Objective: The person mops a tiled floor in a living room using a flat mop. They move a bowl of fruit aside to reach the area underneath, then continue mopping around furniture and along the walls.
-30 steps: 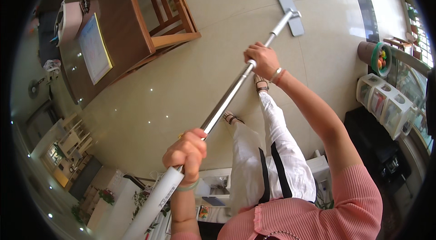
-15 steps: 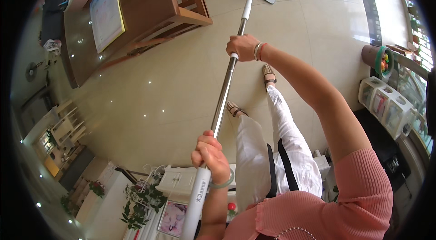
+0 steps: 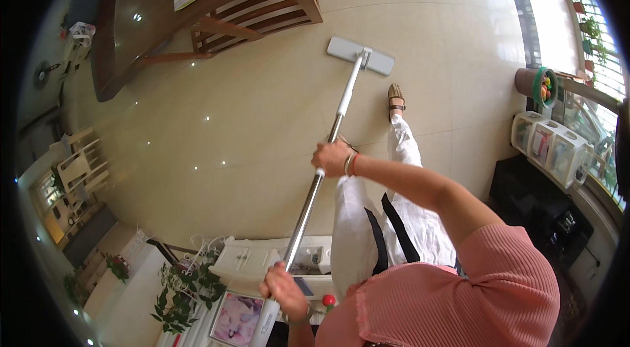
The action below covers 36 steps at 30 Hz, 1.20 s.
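Observation:
A flat mop (image 3: 306, 216) runs slantwise from the lower middle up to its pale rectangular head (image 3: 344, 49), which lies on the tiled floor ahead of my feet. My right hand (image 3: 333, 158) is wrapped round the silver pole about midway along it, just above a white collar. Lower down, close to my body, my left hand (image 3: 285, 291) grips the pole by the white handle end. One sandalled foot (image 3: 396, 99) stands to the right of the pole; the other is mostly hidden behind my right hand and the pole.
A dark wooden table (image 3: 147, 25) with slatted wooden legs fills the upper left. Along the right stand a bucket (image 3: 529, 82) of small coloured things, white storage bins (image 3: 543, 140) and a black cabinet (image 3: 525, 189). A white cabinet (image 3: 243, 260) and leafy plant (image 3: 187, 294) are behind me.
Both hands have drawn the mop back toward my body, and its head has slid nearer to my feet. My right hand has come down and slightly left.

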Motion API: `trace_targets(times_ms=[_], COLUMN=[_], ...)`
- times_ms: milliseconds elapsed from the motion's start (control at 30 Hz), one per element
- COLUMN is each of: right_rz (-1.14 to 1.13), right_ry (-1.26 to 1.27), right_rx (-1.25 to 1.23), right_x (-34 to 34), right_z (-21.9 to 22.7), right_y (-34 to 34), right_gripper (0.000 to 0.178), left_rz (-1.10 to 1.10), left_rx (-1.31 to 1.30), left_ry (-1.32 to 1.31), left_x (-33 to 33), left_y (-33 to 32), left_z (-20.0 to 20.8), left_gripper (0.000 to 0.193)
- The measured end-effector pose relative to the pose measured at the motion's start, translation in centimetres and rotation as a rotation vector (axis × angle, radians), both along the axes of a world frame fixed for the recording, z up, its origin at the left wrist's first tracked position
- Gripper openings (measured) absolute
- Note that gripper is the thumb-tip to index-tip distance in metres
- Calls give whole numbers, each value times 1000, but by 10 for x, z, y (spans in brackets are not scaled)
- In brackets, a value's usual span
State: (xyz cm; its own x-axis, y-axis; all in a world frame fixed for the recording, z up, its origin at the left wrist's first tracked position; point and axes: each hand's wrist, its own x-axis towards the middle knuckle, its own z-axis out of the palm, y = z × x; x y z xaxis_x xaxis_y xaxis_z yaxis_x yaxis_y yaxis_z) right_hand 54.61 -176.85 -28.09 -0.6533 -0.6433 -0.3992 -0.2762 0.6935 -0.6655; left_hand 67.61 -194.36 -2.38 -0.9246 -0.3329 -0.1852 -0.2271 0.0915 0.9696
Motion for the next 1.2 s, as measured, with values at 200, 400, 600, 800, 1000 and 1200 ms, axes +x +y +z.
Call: trace_targets(times_ms=[200, 400, 600, 800, 1000, 1200], right_rz=[71, 83, 80, -90, -148, -27], right_ry=[-123, -67, 106, 224, 228, 101], right_rx=[-130, -162, -37, 101, 225, 228], right_x=[38, 6, -71, -189, -223, -132], right_z=[30, 25, -19, -81, -97, -68], right_y=[-57, -10, 99, 235, 268, 142], right_gripper=[10, 11, 9, 7, 7, 16], left_rz=[99, 53, 64, -197, -195, 68], left_rx=[-130, 20, 114, 124, 197, 97], left_ry=[-24, 161, 182, 244, 148, 105], left_x=[36, 11, -59, -161, -197, -109], left_y=[-42, -11, 93, 197, 222, 124], left_z=[42, 20, -35, -134, -163, -102], left_gripper=[19, 18, 19, 29, 32, 21])
